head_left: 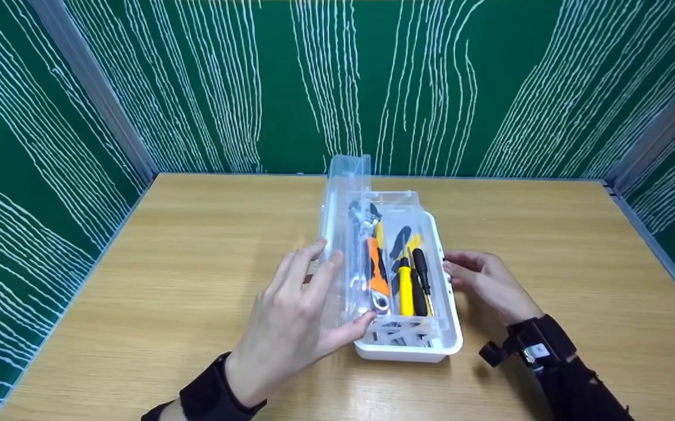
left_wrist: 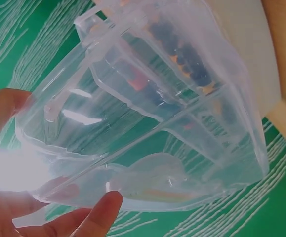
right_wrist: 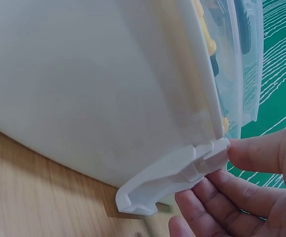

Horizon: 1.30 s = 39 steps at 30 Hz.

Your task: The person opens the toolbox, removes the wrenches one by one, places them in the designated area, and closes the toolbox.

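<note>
A white toolbox [head_left: 408, 353] stands on the table with its clear lid [head_left: 334, 202] raised along the left side. My left hand [head_left: 296, 310] holds this lid, thumb at its near end and fingers spread along its outer face. In the left wrist view the clear lid [left_wrist: 133, 148] lies between thumb and fingertips. My right hand [head_left: 486, 280] is at the box's right side; in the right wrist view it pinches a white latch [right_wrist: 172, 173] between thumb and fingers. Inside sit a yellow-handled screwdriver [head_left: 405, 289], a black-handled screwdriver [head_left: 421, 266] and an orange-handled tool [head_left: 377, 269].
A clear inner tray [head_left: 393, 199] carries the tools above the box's bottom, where more metal pieces show at the near end. The wooden table [head_left: 208, 263] extends around the box. Green walls [head_left: 279, 88] with white streaks enclose it at the back and sides.
</note>
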### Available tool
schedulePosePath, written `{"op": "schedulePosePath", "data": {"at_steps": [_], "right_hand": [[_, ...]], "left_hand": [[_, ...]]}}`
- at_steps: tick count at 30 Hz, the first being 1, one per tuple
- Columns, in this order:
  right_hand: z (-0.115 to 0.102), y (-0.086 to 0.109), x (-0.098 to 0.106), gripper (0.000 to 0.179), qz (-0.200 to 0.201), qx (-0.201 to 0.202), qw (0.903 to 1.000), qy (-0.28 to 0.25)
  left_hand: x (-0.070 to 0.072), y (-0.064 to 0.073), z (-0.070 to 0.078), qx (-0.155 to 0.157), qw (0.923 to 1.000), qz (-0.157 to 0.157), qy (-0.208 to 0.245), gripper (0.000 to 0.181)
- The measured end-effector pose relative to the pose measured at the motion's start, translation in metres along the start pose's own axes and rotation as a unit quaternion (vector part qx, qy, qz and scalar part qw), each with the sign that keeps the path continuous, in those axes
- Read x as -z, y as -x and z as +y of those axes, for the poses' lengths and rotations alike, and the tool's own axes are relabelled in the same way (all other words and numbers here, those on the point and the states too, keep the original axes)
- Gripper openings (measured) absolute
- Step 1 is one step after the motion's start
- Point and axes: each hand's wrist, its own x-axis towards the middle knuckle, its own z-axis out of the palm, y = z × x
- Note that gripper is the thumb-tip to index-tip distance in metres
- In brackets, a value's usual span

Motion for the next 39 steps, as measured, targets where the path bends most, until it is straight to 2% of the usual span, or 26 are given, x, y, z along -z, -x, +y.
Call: {"op": "schedulePosePath", "data": {"at_steps": [10, 21, 31, 39], "right_hand": [[0.001, -0.002, -0.001, 0.062, 0.001, 0.009, 0.9999, -0.012], [0.0, -0.001, -0.001, 0.06, 0.002, 0.011, 0.9999, -0.005], [0.0, -0.002, -0.002, 0.058, -0.001, 0.027, 0.9994, -0.022], [0.001, -0.001, -0.001, 0.062, 0.002, 0.012, 0.9999, -0.009]], "left_hand": [[0.005, 0.005, -0.008, 0.008, 0.9999, 0.003, -0.014, 0.081], [0.009, 0.012, -0.019, 0.019, 0.9994, 0.028, 0.008, 0.076], [0.017, 0.018, -0.03, 0.055, 0.9984, 0.003, 0.01, 0.069], [0.021, 0.025, -0.037, 0.1, 0.9943, -0.026, 0.027, 0.068]]}}
